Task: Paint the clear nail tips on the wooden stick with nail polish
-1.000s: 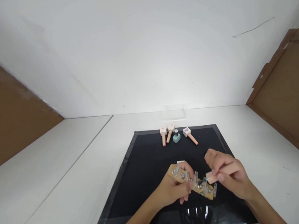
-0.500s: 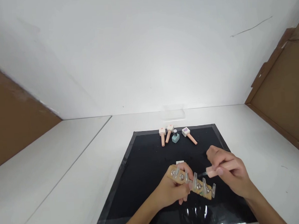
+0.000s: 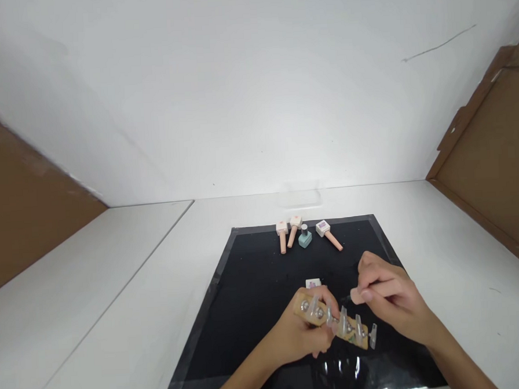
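Left grip (image 3: 300, 334) clamps the board (image 3: 309, 316), right grip (image 3: 394, 298) the brush (image 3: 356, 295), black mat (image 3: 243, 311) open leftward, edge close rightward.

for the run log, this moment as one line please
left hand: holds tan strip with clear tips; right hand: holds pink-handled brush; teal bottle: on black mat

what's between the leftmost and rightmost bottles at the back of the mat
In the head view, another pink-capped bottle and the teal bottle are between them.
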